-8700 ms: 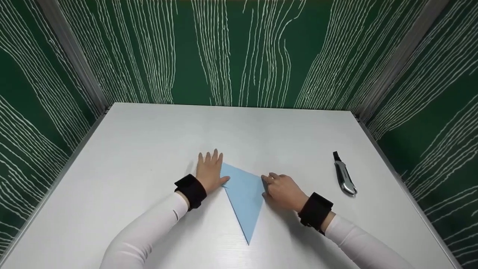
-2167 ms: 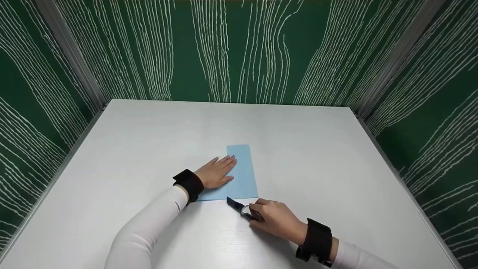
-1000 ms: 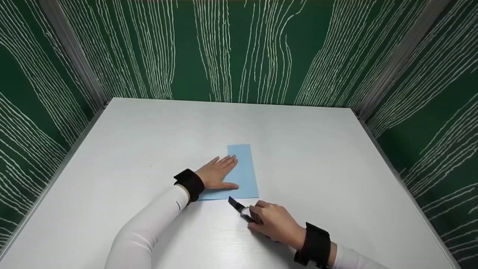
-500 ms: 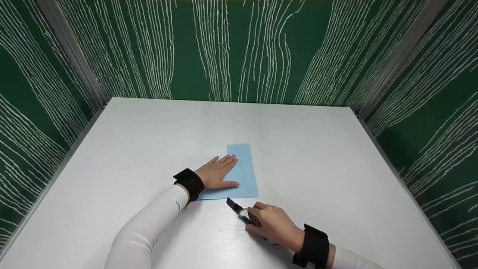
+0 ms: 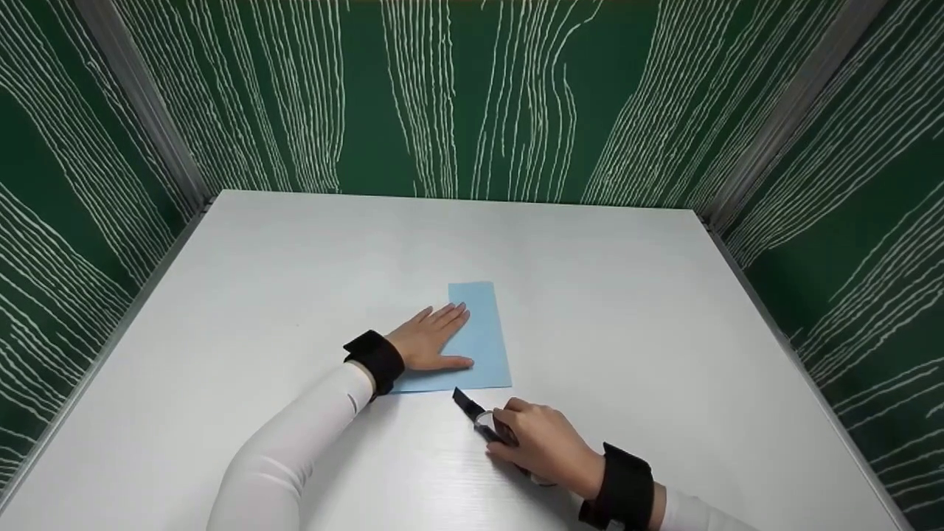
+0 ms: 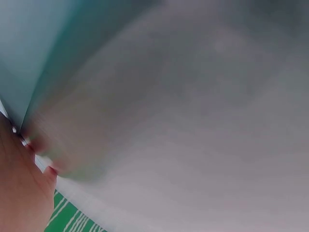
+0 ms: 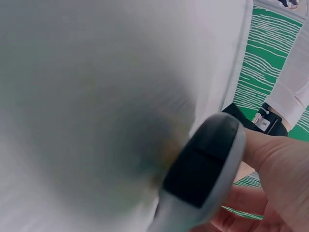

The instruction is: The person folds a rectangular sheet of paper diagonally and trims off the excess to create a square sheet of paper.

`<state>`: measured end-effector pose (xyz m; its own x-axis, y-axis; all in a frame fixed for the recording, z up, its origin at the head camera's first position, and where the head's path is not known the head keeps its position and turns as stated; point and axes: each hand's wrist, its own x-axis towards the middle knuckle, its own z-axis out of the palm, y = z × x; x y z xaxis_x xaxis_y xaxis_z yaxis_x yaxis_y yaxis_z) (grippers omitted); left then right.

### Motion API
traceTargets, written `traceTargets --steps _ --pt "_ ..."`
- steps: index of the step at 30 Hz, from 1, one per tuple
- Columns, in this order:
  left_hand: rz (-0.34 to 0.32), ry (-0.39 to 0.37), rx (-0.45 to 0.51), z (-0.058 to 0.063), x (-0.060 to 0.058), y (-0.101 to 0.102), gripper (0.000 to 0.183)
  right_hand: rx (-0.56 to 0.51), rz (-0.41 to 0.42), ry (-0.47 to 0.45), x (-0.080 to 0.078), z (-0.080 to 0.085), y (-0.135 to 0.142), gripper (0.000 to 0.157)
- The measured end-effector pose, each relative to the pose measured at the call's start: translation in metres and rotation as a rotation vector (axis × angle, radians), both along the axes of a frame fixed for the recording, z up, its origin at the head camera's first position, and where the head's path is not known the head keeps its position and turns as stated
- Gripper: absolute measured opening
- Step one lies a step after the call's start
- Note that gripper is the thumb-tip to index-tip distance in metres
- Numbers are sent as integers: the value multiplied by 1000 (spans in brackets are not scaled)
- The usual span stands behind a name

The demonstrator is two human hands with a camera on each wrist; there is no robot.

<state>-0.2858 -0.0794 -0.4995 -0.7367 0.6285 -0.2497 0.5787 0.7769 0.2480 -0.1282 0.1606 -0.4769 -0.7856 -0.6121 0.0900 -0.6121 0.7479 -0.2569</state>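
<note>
A folded sheet of light blue paper [image 5: 483, 335] lies flat near the middle of the white table. My left hand [image 5: 430, 341] rests on it, palm down, fingers and thumb spread; the paper's left part is partly hidden under the hand and wrist. My right hand [image 5: 542, 439] grips a grey and black utility knife [image 5: 484, 422], its dark tip pointing at the paper's near edge. In the right wrist view the rounded end of the knife [image 7: 203, 159] sticks out of the curled fingers. The left wrist view has the paper [image 6: 29, 43] at upper left, beside the left hand [image 6: 24, 179].
The white table [image 5: 627, 317] reaches back to a green wall [image 5: 487, 103] with wavy white lines. Grey metal posts stand at its two far corners. Black bands [image 5: 375, 361] wrap both wrists.
Earlier the paper was kite-shaped under both hands and the knife lay at the right. Now the paper shows straight edges and the right hand holds the knife. Over the last second little has moved.
</note>
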Motion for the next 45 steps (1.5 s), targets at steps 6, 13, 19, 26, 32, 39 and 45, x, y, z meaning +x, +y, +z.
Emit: traceTargets --steps 6,13,19,26,32,39,45 --pt "3 2 -10 3 1 1 96 -22 17 11 1 0 0 27" --pt "-7 3 1 8 4 2 95 -25 13 18 1 -1 1 27" --pt "-3 -3 -5 6 3 1 95 -33 7 -8 2 -1 2 28" --pt "1 -17 8 7 3 1 90 -30 -6 -24 3 0 4 27" --pt "-9 -4 4 5 3 -1 93 -34 -24 -33 4 0 7 26" --pt "-13 -1 -3 0 0 0 95 -36 -38 -35 3 1 9 33" --pt "-4 6 -9 -6 -3 0 100 -46 -34 -11 1 1 10 34"
